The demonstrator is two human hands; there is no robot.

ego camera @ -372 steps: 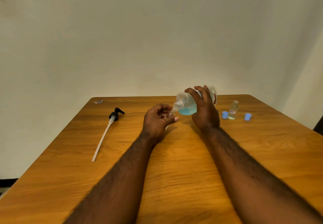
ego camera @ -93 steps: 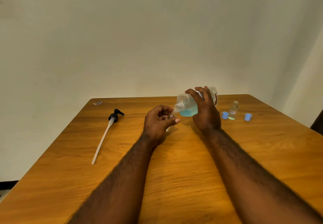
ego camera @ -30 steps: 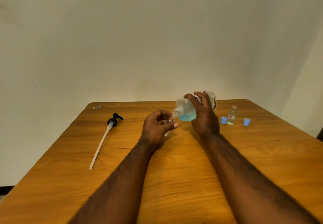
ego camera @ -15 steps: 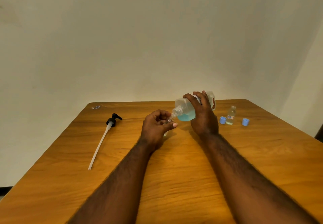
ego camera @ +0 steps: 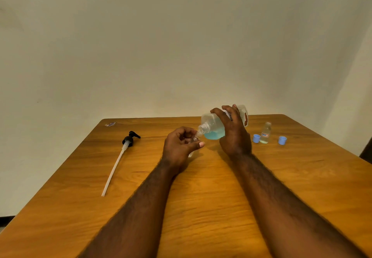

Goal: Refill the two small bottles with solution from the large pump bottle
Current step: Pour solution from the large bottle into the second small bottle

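Largest first: large pump bottle (ego camera: 211, 124), pump off, gripped round its body by the curled fingers of the right hand (ego camera: 234, 135), held off the table at about 12 o'clock from the person. Long axis tilted, base up toward 2 o'clock, open threaded mouth down toward 8 o'clock, blue solution pooled on the low side near the neck. Right at 8 o'clock of that mouth, the small bottle (ego camera: 193, 139), clear, roughly upright, pinched between thumb and curled fingers of the left hand (ego camera: 179, 147) and mostly hidden by them. Mouth to neck touching or just apart: cannot tell. No stream made out. Judged as the pour into the first small bottle, hinging on keeping both openings in line with a little more tilt from the right hand.

Underneath, wooden table (ego camera: 201, 207); behind, bare pale wall (ego camera: 181, 46). At 10 o'clock, well apart from the hands, black pump head with long white tube (ego camera: 128, 141), lying flat. At 2 o'clock, just beyond the right hand, second small bottle (ego camera: 265, 134), upright, uncapped, flanked by one blue cap (ego camera: 256, 138) and another blue cap (ego camera: 282, 140). At 11 o'clock, near the far edge, a small scrap (ego camera: 110, 124), too small to identify.
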